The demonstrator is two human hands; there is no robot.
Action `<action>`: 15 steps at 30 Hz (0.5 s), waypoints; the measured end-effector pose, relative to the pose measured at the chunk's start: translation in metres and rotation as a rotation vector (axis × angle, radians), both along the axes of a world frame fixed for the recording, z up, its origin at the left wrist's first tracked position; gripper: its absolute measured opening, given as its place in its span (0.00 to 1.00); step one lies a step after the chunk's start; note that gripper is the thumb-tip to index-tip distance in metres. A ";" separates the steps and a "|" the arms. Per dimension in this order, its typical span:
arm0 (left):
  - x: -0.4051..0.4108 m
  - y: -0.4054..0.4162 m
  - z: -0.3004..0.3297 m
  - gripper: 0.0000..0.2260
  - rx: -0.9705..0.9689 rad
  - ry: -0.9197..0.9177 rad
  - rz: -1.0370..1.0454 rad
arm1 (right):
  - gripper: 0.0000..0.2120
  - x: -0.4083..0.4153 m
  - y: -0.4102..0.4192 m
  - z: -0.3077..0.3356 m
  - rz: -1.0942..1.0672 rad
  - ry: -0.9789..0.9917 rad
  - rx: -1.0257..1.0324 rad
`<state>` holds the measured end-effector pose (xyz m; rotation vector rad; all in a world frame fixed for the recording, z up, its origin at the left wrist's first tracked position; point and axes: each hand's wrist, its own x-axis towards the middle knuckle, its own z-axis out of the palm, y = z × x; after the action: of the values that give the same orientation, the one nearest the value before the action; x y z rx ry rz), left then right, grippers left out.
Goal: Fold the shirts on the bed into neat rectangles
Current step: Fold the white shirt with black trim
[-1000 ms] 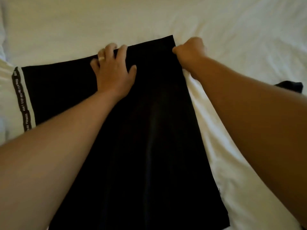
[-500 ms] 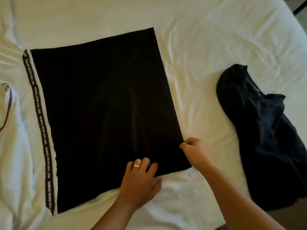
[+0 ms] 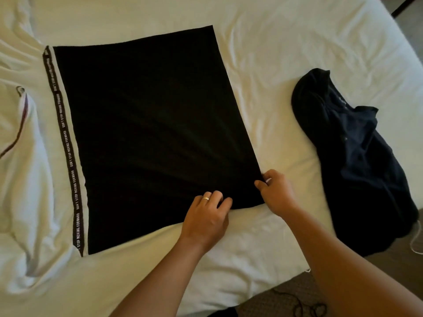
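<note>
Left hand (image 3: 207,219) fingertips hidden under black shirt (image 3: 148,133) near edge, apparently gripping, right hand (image 3: 275,193) pinching its corner, crumpled dark shirt (image 3: 357,161) at bed (image 3: 286,53) right edge, white shirt (image 3: 20,168) cut off left

bare forearms, a ring (image 3: 206,198) on the left hand (image 3: 206,219).
</note>
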<state>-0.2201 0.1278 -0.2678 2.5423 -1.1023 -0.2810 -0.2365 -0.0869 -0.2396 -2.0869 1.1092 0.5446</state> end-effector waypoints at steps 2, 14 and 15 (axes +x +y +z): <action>-0.001 0.024 0.004 0.15 -0.007 0.018 0.080 | 0.06 -0.006 0.012 0.003 -0.007 -0.011 -0.129; 0.001 0.356 0.043 0.20 0.144 -0.097 0.683 | 0.21 -0.007 0.291 0.020 0.990 -0.264 -0.363; 0.002 0.383 0.043 0.22 0.154 -0.045 0.708 | 0.23 -0.007 0.320 0.021 1.010 -0.236 -0.328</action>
<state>-0.2180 0.5112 -0.2251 2.8872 -0.1444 -0.1191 -0.2435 0.2334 -0.2186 -2.8430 -0.0798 0.5576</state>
